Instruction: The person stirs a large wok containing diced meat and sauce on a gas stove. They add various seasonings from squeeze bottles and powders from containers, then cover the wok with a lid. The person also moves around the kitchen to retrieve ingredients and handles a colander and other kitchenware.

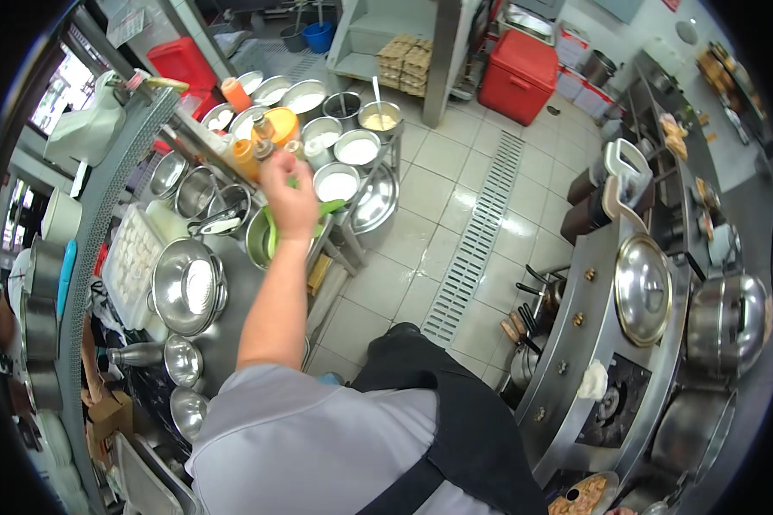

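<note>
My left hand (290, 196) reaches out over the crowded prep counter, its fingers curled beside the dark cap of a squeeze bottle (264, 149). Blur and the hand itself hide whether it grips anything. Near it stand an orange sauce bottle (245, 158), a white-topped bottle (316, 153) and a steel pot of white contents (336, 183). Below the wrist, green leafy vegetables (272, 235) lie in a steel pot (256, 239). At the bottom edge, a small patch beside a pan of food pieces (583, 497) may be my right hand (620, 511); too little shows to tell.
Steel bowls (183, 286) and a tray of pale round pieces (135, 261) sit left, under a metal shelf (96, 212). The stove (563, 360) runs along the right, with pan handles (522, 322) jutting out. A drain grate (477, 238) crosses the tiled floor.
</note>
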`<state>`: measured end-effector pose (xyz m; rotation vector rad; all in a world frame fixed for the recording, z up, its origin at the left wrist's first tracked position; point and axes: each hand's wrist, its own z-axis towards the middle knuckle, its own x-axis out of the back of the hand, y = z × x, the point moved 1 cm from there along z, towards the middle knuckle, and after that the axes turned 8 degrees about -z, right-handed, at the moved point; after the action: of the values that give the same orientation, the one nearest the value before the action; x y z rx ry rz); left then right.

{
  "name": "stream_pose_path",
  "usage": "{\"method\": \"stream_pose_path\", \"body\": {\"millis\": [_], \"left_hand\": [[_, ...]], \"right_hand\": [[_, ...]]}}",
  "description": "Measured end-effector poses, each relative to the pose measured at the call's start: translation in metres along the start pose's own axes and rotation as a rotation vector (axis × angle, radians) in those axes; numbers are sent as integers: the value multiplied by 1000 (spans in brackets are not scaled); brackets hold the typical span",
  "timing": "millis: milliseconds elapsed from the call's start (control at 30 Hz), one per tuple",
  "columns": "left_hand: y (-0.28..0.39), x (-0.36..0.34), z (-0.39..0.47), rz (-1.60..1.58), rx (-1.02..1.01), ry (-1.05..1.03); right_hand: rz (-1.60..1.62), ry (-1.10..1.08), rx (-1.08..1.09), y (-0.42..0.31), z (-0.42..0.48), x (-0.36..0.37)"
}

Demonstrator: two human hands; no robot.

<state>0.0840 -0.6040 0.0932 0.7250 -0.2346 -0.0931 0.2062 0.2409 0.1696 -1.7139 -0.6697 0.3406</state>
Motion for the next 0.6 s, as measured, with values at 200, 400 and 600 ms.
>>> {"method": "stream_pose_path", "body": {"millis": [200,400,600], "left_hand": [[-107,59,66,393,569,-461],[-199,51,60,423,415,-214],[-174,39,51,343,734,-556]], "right_hand": [[-107,-26,-3,9,-3,-59],[-124,-11,-18,26,-11,-73],[-146,21,-8,23,-20,-74]]}}
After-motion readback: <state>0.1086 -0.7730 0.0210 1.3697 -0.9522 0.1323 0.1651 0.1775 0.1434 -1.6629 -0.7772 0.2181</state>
